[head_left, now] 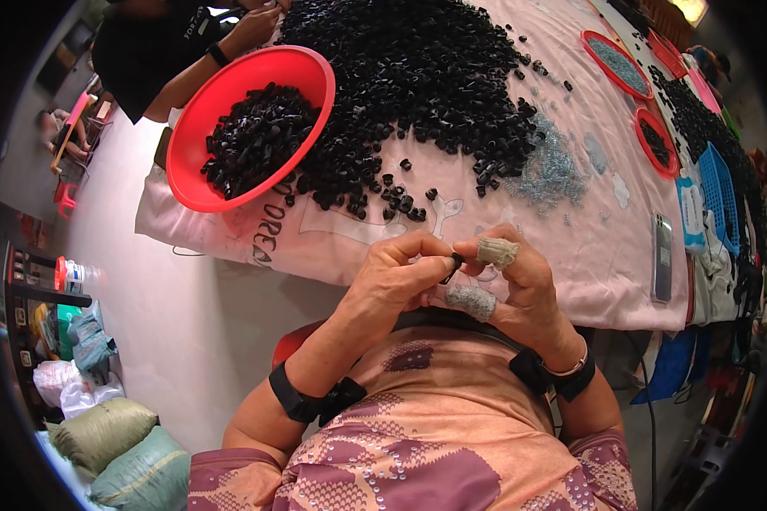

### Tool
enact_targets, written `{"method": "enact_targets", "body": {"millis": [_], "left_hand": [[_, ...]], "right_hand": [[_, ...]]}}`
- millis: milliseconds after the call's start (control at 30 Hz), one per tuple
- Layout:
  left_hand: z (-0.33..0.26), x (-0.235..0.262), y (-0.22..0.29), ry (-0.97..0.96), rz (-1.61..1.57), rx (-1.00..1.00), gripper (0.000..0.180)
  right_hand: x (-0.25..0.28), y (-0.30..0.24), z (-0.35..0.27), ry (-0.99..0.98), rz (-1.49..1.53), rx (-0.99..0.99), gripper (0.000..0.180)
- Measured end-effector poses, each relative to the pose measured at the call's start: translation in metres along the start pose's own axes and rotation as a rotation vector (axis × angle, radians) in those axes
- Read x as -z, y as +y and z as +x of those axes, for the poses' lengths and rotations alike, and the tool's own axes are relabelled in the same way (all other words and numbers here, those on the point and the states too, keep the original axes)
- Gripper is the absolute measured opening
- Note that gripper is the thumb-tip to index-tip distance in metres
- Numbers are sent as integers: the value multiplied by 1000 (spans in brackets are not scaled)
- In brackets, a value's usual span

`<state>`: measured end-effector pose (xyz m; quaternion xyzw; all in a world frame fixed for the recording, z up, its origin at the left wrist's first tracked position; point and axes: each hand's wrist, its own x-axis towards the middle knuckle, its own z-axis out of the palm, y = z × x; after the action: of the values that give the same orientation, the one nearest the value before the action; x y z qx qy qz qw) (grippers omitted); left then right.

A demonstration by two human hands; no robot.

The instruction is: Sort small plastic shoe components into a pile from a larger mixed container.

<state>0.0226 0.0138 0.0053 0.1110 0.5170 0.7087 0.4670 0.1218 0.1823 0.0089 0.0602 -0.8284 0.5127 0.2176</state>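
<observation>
Just past the table's near edge, my left hand (392, 277) pinches a small black plastic piece (457, 261) between thumb and fingertips. My right hand (528, 285) is curled up close against it, its fingers bent toward the same piece; what lies inside its grip is hidden. Two of its digits wear fabric finger covers, a beige one (498, 252) and a grey one (470, 300). Beyond my hands a wide pile of black plastic pieces (400, 77) spreads over the pink cloth (520, 217). A heap of small clear or silvery parts (554, 170) lies at its right.
A red basin (179, 175) of black pieces stands at left, with another person's arm (183, 98) behind it. Rightward are red trays (675, 166), a blue basket (718, 200) and a phone (661, 255). Sacks (106, 430) lie on the floor at lower left.
</observation>
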Motion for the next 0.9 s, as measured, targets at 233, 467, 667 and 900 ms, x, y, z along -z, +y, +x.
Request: {"method": "enact_targets", "body": {"millis": [233, 467, 667, 900], "left_hand": [[1, -2, -1, -34, 7, 16, 17], [1, -3, 0, 0, 93, 13, 15], [2, -1, -1, 2, 7, 6, 13], [3, -1, -3, 5, 26, 30, 8]], "right_hand": [[1, -4, -1, 6, -117, -13, 37], [0, -7, 0, -25, -279, 95, 37], [-5, -7, -2, -40, -283, 111, 45], [3, 0, 2, 2, -376, 83, 39]]}}
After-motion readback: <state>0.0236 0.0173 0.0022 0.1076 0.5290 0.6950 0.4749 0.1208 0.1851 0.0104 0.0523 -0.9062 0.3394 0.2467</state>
